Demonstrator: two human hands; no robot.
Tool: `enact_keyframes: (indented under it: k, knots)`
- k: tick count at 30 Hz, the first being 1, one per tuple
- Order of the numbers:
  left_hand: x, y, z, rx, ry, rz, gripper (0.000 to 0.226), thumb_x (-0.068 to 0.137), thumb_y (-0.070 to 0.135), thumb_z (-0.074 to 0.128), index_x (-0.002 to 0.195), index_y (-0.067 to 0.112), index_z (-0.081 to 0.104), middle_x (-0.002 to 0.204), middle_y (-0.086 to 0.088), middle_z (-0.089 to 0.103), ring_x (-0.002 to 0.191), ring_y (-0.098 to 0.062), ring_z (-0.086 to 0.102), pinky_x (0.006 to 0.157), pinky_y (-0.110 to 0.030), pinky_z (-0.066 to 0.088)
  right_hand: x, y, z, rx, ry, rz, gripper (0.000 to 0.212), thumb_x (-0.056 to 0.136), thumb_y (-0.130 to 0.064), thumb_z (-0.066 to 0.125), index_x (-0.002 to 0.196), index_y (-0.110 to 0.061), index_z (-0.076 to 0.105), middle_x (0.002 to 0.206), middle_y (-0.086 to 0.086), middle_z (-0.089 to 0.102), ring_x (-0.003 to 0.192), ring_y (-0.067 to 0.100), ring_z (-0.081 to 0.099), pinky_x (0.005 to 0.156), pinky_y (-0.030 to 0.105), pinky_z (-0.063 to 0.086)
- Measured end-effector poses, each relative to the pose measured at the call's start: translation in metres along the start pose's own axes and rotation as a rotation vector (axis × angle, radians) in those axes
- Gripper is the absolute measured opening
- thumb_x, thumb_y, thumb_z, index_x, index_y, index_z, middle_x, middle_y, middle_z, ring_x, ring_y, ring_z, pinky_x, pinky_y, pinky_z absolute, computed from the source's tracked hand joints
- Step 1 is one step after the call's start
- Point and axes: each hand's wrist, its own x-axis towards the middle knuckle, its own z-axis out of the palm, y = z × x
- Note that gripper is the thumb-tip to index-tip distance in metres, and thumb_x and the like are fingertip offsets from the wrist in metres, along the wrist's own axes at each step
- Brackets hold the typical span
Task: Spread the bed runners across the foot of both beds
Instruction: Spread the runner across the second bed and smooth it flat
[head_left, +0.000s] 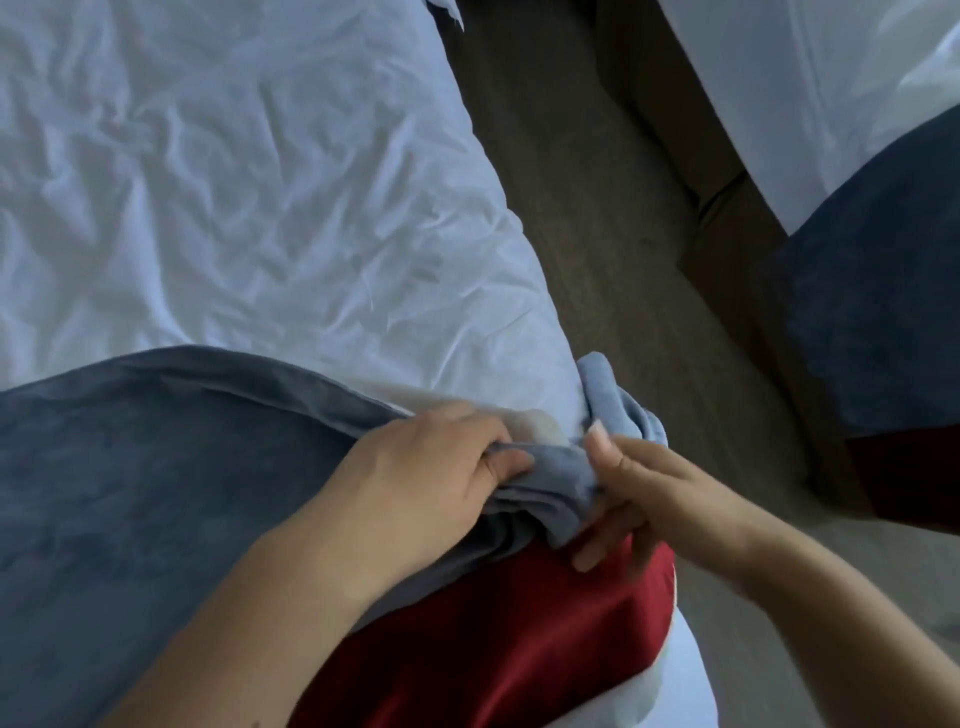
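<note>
A blue-grey bed runner (130, 493) with a dark red band (493, 639) lies across the foot of the near bed (234, 182), which has a wrinkled white duvet. Its right end is bunched in folds at the bed's edge (618, 400). My left hand (436, 473) pinches those folds from above. My right hand (639, 499) has its fingers spread against the bunched cloth, thumb up, and its grip on the cloth is unclear. On the second bed (805, 78) at the right, another blue and red runner (883, 312) hangs down over the side.
A strip of brown carpet (597, 234) runs between the two beds. The second bed's wooden base (717, 197) borders it on the right. White bedding hangs below the red band at the near bed's corner (675, 691).
</note>
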Motion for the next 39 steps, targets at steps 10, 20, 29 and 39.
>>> enact_keyframes:
  k: [10,20,29,39]
  knots:
    - [0.017,0.016,-0.032,0.014,0.325,0.046,0.024,0.101,0.042,0.052,0.093,0.029,0.071,0.088,0.005,0.051,0.074,-0.015,0.058,0.068,-0.041,0.053,0.009,-0.035,-0.016,0.164,0.419,-0.187,0.053,0.096,-0.052,0.055,0.066,-0.009,0.055,0.049,0.003,0.051,0.036,0.014,0.036,0.037,0.021,0.029]
    - [0.115,-0.007,-0.021,0.068,0.534,-0.002,0.016,0.100,0.020,0.057,0.116,0.018,0.055,0.120,-0.009,0.047,0.094,-0.035,0.055,0.077,-0.040,0.044,0.088,-0.048,-0.005,-0.340,0.757,-0.392,0.055,0.099,-0.023,0.059,0.149,-0.028,0.038,0.127,-0.005,0.058,0.103,-0.001,0.053,0.073,0.004,0.030]
    - [0.072,-0.062,0.076,0.154,0.529,-0.131,0.061,0.103,0.055,0.029,0.159,0.031,0.020,0.171,-0.007,0.009,0.157,-0.026,0.012,0.122,-0.064,0.007,0.129,-0.014,0.008,-0.300,0.491,-0.351,0.062,0.105,-0.036,0.043,0.158,-0.040,0.013,0.166,-0.008,0.021,0.151,0.013,0.022,0.122,0.030,0.019]
    - [0.064,-0.069,0.093,0.275,0.475,-0.218,0.068,0.092,0.073,0.039,0.153,0.043,0.036,0.167,0.003,0.024,0.156,-0.029,0.013,0.113,-0.076,0.003,0.123,0.017,0.021,-0.348,0.423,-0.258,0.064,0.099,-0.063,0.036,0.152,-0.058,0.001,0.162,-0.005,0.029,0.143,0.019,0.038,0.114,0.034,0.030]
